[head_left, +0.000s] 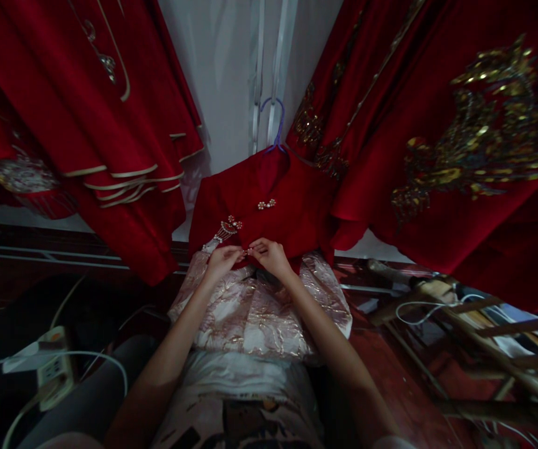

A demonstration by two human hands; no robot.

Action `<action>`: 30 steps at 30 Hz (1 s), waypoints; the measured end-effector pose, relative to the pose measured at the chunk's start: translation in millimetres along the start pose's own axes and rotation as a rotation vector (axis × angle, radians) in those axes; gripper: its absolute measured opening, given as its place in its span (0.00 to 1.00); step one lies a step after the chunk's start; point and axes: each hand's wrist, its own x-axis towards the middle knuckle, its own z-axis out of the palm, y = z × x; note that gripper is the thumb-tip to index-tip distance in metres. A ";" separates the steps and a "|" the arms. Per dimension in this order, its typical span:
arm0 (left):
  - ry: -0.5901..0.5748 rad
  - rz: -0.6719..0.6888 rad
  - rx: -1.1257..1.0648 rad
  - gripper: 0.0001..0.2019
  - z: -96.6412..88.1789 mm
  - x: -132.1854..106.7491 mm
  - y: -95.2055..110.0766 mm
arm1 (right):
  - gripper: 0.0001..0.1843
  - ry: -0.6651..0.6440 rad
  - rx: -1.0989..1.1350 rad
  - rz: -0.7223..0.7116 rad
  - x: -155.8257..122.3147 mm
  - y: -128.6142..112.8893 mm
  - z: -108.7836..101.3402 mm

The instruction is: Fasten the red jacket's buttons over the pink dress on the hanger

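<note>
A red jacket (306,196) hangs in front of me on a purple hanger (278,121), above a shiny pale pink brocade skirt (269,312). At the jacket's lower front, my left hand (224,259) and my right hand (271,254) meet with closed fingertips. Between them shows a small beaded clasp (245,252), mostly covered by the fingers. Higher up, a similar beaded clasp (267,204) lies across the front. A beaded, tasselled ornament (226,227) sits on the jacket just above my left hand.
Red garments with pale piping (123,125) hang at the left; a red garment with gold sequin embroidery (493,131) hangs at the right. A power strip (56,368) with cables lies at lower left. A wooden rack (497,343) stands at lower right.
</note>
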 end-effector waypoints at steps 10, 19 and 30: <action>0.065 0.020 0.083 0.12 5.0 -4.3 0.3 | 0.04 0.033 -0.011 -0.024 -2.8 -1.4 5.8; 0.058 0.009 0.110 0.10 4.0 -7.6 1.7 | 0.04 0.048 -0.030 -0.029 -2.8 0.1 6.9; 0.165 0.034 0.016 0.17 9.6 -4.0 -10.0 | 0.05 0.107 -0.054 -0.021 1.9 -14.2 -25.4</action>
